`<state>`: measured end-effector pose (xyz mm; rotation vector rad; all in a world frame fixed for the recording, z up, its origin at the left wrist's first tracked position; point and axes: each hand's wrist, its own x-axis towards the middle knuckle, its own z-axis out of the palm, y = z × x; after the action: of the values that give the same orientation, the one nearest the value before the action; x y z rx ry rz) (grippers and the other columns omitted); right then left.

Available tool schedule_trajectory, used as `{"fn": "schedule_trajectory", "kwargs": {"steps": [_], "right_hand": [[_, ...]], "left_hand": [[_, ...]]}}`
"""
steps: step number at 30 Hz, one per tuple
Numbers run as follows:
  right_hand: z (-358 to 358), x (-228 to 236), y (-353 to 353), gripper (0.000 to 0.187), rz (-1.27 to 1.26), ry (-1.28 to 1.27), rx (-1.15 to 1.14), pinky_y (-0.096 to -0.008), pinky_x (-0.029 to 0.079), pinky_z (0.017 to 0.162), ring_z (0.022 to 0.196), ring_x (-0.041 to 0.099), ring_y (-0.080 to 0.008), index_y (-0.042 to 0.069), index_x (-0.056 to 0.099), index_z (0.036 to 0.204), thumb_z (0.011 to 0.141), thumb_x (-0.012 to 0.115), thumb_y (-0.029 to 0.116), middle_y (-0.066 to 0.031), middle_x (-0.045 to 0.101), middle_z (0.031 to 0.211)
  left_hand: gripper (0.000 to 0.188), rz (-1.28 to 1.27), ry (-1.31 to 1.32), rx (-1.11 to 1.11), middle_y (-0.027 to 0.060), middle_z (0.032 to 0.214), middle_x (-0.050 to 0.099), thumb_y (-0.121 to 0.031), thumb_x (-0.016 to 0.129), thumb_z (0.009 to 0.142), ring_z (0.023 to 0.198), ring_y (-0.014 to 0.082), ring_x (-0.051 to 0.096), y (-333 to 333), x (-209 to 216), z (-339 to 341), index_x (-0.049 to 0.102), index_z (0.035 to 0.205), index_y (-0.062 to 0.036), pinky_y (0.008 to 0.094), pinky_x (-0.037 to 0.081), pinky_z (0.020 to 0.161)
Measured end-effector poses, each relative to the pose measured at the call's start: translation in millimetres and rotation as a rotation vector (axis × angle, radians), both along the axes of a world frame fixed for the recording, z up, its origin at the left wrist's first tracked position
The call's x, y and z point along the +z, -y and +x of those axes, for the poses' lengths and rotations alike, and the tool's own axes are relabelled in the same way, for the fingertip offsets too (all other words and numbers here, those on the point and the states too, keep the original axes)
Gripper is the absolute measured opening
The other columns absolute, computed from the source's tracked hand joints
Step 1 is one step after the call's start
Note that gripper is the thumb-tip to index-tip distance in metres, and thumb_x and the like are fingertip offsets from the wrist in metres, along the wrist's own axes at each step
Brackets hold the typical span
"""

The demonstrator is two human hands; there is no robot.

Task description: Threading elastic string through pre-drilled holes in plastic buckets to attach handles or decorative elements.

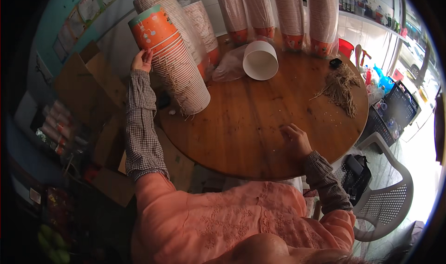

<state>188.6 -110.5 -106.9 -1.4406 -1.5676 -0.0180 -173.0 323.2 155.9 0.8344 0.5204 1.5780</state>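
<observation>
A tall stack of nested paper tubs (pixel 188 78) leans on the left side of the round wooden table, white rims layered below. The topmost tub (pixel 155 27) is orange with a green band and lies bottom up. Beside its lower rim, my left hand (pixel 142 62) has its fingers against the tub's edge; the exact grip is partly hidden. Thin tan strands stick out along the stack's near side. Over the near right part of the table, my right hand (pixel 298 142) is loosely bent with its fingers apart, holding nothing visible.
Bagged tub stacks (pixel 283 18) line the table's (pixel 260 129) far edge. A white tub (pixel 260 60) lies on its side by crumpled plastic (pixel 231 65). Tan strings (pixel 343 90) and a small black object (pixel 335 63) lie right. A chair (pixel 388 194) and crates (pixel 399 106) stand beyond; cardboard boxes (pixel 88 83) at left.
</observation>
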Motion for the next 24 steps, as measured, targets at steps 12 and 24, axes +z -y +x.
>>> {"fn": "schedule_trajectory", "kwargs": {"steps": [12,24], "right_hand": [[71.6,-2.8,-106.9,0.015,-0.041,-0.165,-0.017,-0.0384,0.052,0.07,0.081,0.065,-0.0334,0.003,0.064,0.099,0.088,0.059,0.013,-0.0165,0.065,0.09],[159.6,-56.7,-259.1,0.025,0.092,-0.601,-0.445,-0.0305,0.052,0.073,0.078,0.064,-0.0174,0.002,0.063,0.102,0.084,0.069,0.018,-0.0123,0.067,0.085]], "left_hand": [[0.022,0.143,-0.704,-0.144,0.0054,0.076,0.062,-0.028,0.064,0.091,0.052,0.0133,0.059,59.8,-143.8,116.9,0.061,0.091,-0.0059,0.0258,0.051,0.048],[0.035,0.354,-0.909,0.135,0.0091,0.097,0.064,-0.018,0.07,0.085,0.088,0.0196,0.061,19.3,-300.8,342.4,0.059,0.111,0.0022,0.0317,0.049,0.081]]}}
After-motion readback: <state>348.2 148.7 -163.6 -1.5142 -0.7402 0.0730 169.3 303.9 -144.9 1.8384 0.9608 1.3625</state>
